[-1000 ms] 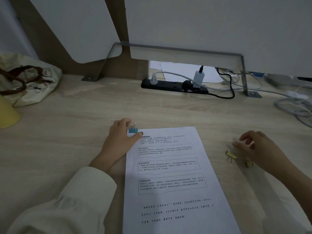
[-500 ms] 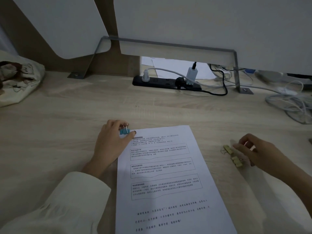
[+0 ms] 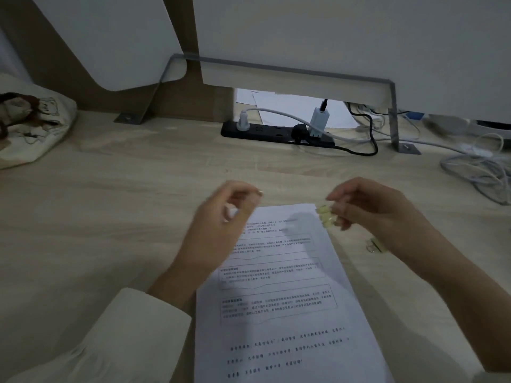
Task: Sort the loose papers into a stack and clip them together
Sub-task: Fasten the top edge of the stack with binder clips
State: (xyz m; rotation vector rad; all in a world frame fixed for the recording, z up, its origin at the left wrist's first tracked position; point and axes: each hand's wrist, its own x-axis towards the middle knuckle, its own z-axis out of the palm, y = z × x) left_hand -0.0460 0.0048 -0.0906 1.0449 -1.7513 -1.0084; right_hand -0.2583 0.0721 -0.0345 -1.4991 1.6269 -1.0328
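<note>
A stack of printed white papers (image 3: 279,294) lies flat on the wooden desk in front of me. My left hand (image 3: 221,225) hovers, blurred, over the stack's top-left corner with fingers loosely curled and apart; nothing shows in it. It hides that corner, so the blue binder clip is out of sight. My right hand (image 3: 370,214) is at the top-right corner and pinches a yellow binder clip (image 3: 326,218) in its fingertips, just above the paper's edge. A second yellow binder clip (image 3: 376,246) lies on the desk to the right of the stack.
A black power strip (image 3: 276,134) with plugs and cables sits at the back under a grey metal bracket (image 3: 392,117). Tangled grey cables (image 3: 481,172) lie at the far right. A cream cloth bag (image 3: 33,128) rests at the far left. White partition panels rise behind.
My right hand picked a yellow clip off the desk and carried it left to the stack's top-right corner. My left hand lifted off the blue clip at the top-left corner.
</note>
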